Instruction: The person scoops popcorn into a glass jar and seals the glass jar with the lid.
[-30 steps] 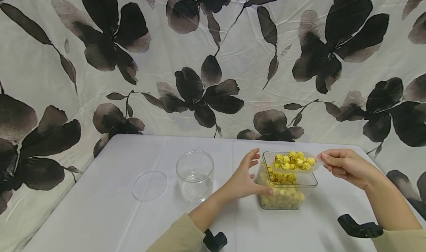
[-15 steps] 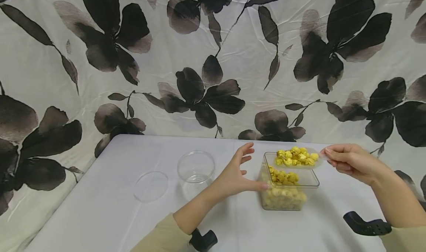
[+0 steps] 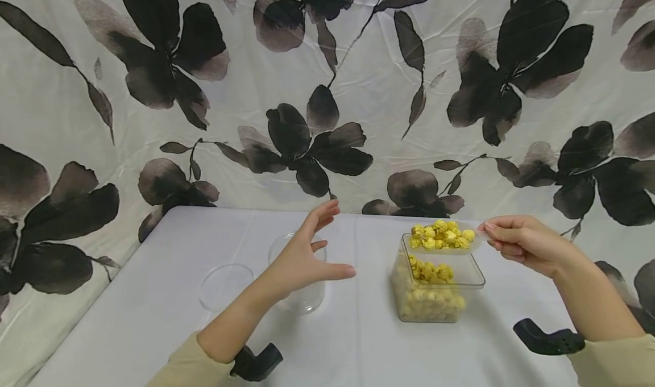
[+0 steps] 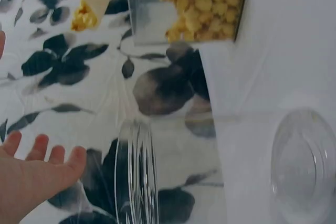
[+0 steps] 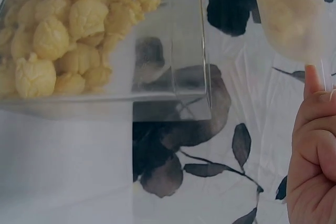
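My right hand [image 3: 529, 245] pinches the handle of a translucent scoop [image 5: 294, 19]. Yellow popcorn [image 3: 441, 235] is heaped in it, and in the head view it overlaps the back rim of a clear square container [image 3: 473, 273]. More popcorn [image 5: 50, 38] fills the container's lower part, heaped toward one side. Fingers spread and thumb out, my left hand [image 3: 302, 262] holds nothing. It partly hides a clear round jar [image 3: 309, 302] in the head view; the jar's ribbed rim [image 4: 136, 177] shows beside the fingers in the left wrist view.
A clear round disc [image 3: 202, 287] lies flat on the white table [image 3: 368, 341], left of the jar. Behind the table's back edge hangs a floral cloth [image 3: 230, 91]. Black wrist mounts [image 3: 547, 337] sit at both sleeves.
My left hand has left the container's side and moved left to the jar. The loaded scoop has risen slightly above the container's rim, still pinched in my right hand.
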The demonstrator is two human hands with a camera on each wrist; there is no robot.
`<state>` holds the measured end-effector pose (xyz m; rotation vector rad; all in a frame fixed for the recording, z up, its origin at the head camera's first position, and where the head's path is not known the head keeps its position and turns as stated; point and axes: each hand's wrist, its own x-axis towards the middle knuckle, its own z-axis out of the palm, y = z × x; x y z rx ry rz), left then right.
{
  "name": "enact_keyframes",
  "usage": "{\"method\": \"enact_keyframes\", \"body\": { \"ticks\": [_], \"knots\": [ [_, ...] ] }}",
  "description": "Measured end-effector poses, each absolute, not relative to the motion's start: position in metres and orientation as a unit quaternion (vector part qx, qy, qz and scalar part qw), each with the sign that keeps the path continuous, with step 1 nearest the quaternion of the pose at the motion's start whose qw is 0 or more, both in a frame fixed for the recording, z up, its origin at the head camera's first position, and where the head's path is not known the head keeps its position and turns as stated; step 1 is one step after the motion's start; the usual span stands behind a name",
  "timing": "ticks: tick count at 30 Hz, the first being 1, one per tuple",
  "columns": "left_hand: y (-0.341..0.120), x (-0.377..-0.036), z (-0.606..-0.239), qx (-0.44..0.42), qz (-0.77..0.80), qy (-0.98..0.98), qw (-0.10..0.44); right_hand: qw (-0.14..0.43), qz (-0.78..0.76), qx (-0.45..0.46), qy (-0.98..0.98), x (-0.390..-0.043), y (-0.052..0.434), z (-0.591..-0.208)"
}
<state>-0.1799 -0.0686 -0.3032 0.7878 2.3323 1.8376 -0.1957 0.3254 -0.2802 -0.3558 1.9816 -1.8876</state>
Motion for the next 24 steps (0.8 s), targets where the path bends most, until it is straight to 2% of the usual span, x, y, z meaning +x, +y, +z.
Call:
{"method": "enact_keyframes", "body": {
  "ticks": [8, 13, 24],
  "knots": [
    [-0.112, -0.186, -0.304, 0.303, 0.587, 0.75, 0.0, 0.193, -0.678, -0.136, 0.696, -0.198, 0.318, -0.277],
    [-0.146, -0.188, -0.319, 0.282, 0.565, 0.775, -0.013, 0.198, -0.673, -0.154, 0.696, -0.203, 0.306, -0.275],
    [-0.175, -0.196, -0.353, 0.237, 0.579, 0.779, 0.028, 0.188, -0.675, -0.151, 0.697, -0.211, 0.28, -0.271]
  ]
}}
